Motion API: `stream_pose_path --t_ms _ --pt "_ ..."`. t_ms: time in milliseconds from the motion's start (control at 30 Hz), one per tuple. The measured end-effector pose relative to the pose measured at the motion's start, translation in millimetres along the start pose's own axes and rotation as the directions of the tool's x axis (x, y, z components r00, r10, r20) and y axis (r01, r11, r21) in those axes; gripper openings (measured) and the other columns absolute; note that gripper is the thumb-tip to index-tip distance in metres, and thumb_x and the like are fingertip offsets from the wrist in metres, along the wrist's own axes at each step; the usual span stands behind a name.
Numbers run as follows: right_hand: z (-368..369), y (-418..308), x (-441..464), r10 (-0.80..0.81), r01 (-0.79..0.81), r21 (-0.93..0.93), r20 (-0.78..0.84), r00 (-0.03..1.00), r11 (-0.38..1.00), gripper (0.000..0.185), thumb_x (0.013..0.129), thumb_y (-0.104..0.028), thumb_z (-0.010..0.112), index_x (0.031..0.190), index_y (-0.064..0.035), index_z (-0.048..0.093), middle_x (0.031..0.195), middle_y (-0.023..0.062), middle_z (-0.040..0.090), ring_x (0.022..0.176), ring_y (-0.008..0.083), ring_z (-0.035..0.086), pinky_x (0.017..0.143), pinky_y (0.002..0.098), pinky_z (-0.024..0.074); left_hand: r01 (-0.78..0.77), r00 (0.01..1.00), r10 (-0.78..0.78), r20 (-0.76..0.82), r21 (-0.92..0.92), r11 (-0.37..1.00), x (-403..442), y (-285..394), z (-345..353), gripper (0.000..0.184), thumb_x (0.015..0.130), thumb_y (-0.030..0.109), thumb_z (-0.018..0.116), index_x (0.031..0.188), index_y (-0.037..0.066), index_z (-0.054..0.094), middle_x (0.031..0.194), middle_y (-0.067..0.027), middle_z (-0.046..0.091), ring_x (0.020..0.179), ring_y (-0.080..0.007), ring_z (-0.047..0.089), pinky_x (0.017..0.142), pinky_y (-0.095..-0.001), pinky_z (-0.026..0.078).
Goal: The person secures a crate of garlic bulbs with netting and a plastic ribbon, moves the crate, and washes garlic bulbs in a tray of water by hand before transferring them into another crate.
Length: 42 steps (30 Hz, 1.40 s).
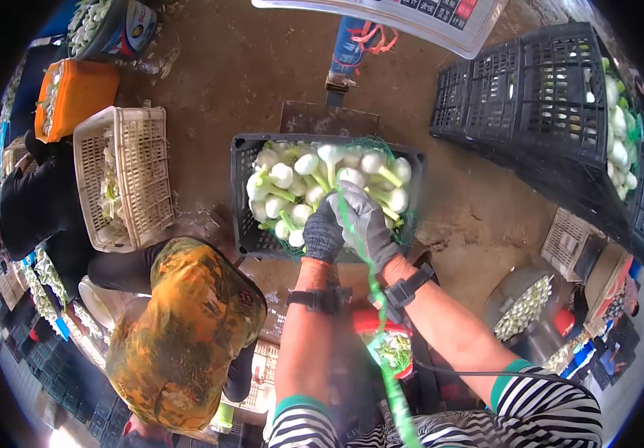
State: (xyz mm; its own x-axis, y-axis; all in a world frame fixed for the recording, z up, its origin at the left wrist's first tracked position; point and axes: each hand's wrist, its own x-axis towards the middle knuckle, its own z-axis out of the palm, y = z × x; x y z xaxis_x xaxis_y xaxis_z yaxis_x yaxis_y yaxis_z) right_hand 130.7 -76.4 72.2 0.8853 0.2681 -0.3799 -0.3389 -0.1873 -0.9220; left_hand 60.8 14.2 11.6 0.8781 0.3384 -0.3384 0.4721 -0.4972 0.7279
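Note:
A black plastic crate [241, 216] holds many white garlic bulbs [281, 175] with short green stems. Green netting [373, 142] hangs over its back and right rim. My left hand [323, 230], in a dark grey knit glove, is closed over the bulbs at the crate's front; its fingertips are hidden. Right beside it, my right hand [367, 222] in a lighter grey glove is closed around a green plastic strip [374, 287]. The strip runs from the fingers down towards me, partly blurred. A bulb [351, 177] lies at the right fingertips.
A scale display [412, 19] on a blue post [348, 48] stands behind the crate. Stacked black crates [520, 89] are at right. Left are a cream basket [139, 179], an orange tub [79, 93] and a bent-over person in a patterned shirt [187, 328]. Another person in black [42, 198] sits beyond.

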Motion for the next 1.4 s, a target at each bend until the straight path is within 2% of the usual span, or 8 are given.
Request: stream_pose_path --t_ms 233,467,600,767,933,1000,1167,1400 --pt "-98.7 -50.8 37.3 -0.578 0.401 -0.795 0.078 0.812 0.455 0.064 0.072 -0.017 0.068 0.127 0.0026 0.041 0.124 0.023 0.045 0.116 0.0403 0.042 0.101 0.0484 0.0331 0.042 0.959 -0.101 -0.264 -0.22 0.975 -8.1 37.1 -3.8 0.026 0.081 0.018 0.069 0.105 0.009 0.063 0.066 -0.0074 0.062 0.058 -0.0177 0.057 0.059 -0.0322 0.047" --pt "-64.9 -25.9 126.9 0.27 0.12 -0.716 0.407 0.873 0.688 0.04 0.07 -0.029 0.068 0.107 -0.0146 0.064 0.095 0.0134 0.066 0.094 0.0339 0.061 0.089 0.0414 0.0433 -0.019 0.987 0.011 -0.158 -0.048 0.999 10.7 58.6 -28.3 0.084 0.072 0.024 0.076 0.141 0.01 0.032 0.086 -0.0107 0.063 0.068 -0.0245 0.062 0.063 -0.0362 0.05" --pt "-64.8 -46.6 55.8 0.065 0.759 -0.602 0.792 0.607 0.247 0.015 0.073 -0.015 0.056 0.081 -0.0178 0.068 0.078 0.0078 0.065 0.079 0.0256 0.061 0.073 0.0385 0.0455 0.03 0.958 -0.076 0.275 0.169 0.985 30.8 71.2 -37.5 0.076 0.074 0.024 0.068 0.141 0.019 0.033 0.095 -0.0159 0.065 0.081 -0.0352 0.063 0.07 -0.0422 0.05" --pt "-96.4 -35.7 25.7 -0.304 0.682 -0.512 0.635 0.71 0.523 0.022 0.076 -0.011 0.058 0.097 -0.0105 0.065 0.084 0.0066 0.066 0.083 0.0223 0.062 0.076 0.0363 0.0476 -0.023 0.931 -0.023 0.363 0.123 0.992 45.1 48.4 -18.5 0.025 0.08 0.027 0.063 0.1 0.012 0.068 0.084 -0.0134 0.068 0.077 -0.027 0.065 0.07 -0.0379 0.05" --pt "-148.3 -34.5 -38.8 -0.097 -0.055 -0.349 -0.404 0.909 0.935 0.03 0.086 -0.004 0.058 0.114 0.0035 0.051 0.091 0.0043 0.06 0.08 0.0103 0.057 0.076 0.0229 0.0481 0.093 0.958 -0.102 0.267 0.045 0.995 30.2 43.1 -9.9 0.026 0.084 0.024 0.066 0.1 0.004 0.069 0.082 -0.0088 0.07 0.071 -0.0128 0.063 0.069 -0.0273 0.049" --pt "-166.3 25.3 -94.1 0.294 -0.267 0.126 -0.331 0.897 0.955 0.033 0.086 -0.01 0.061 0.114 0.0036 0.049 0.084 0.0017 0.056 0.078 0.0111 0.055 0.073 0.0245 0.048 0.142 0.968 -0.115 0.222 -0.109 0.984 21.6 30.2 -2.7 0.023 0.084 0.019 0.066 0.1 0.003 0.069 0.084 -0.0069 0.07 0.073 -0.0111 0.062 0.071 -0.026 0.048" --pt "-90.9 13.1 -132.8 0.206 0.055 -0.649 0.32 0.925 0.759 0.083 0.075 -0.017 0.066 0.145 -0.0129 0.023 0.139 0.0283 0.028 0.122 0.0379 0.043 0.087 0.042 0.0463 0.291 0.919 -0.219 0.328 -0.192 0.937 29.9 32.1 -14.2 0.021 0.085 0.013 0.066 0.101 0.001 0.068 0.089 -0.0025 0.068 0.076 -0.0074 0.059 0.072 -0.0242 0.048" --pt "-49.3 97.1 -89.1 0.257 0.128 -0.816 0.321 0.911 0.563 0.023 0.074 -0.022 0.066 0.093 -0.0095 0.063 0.091 0.0135 0.063 0.076 0.0308 0.061 0.066 0.0394 0.0485 0.28 0.903 -0.18 0.391 -0.217 0.935 29.4 21.2 -15.8 0.031 0.083 0.026 0.067 0.105 0.004 0.067 0.092 -0.0092 0.07 0.082 -0.0139 0.064 0.078 -0.0289 0.048"
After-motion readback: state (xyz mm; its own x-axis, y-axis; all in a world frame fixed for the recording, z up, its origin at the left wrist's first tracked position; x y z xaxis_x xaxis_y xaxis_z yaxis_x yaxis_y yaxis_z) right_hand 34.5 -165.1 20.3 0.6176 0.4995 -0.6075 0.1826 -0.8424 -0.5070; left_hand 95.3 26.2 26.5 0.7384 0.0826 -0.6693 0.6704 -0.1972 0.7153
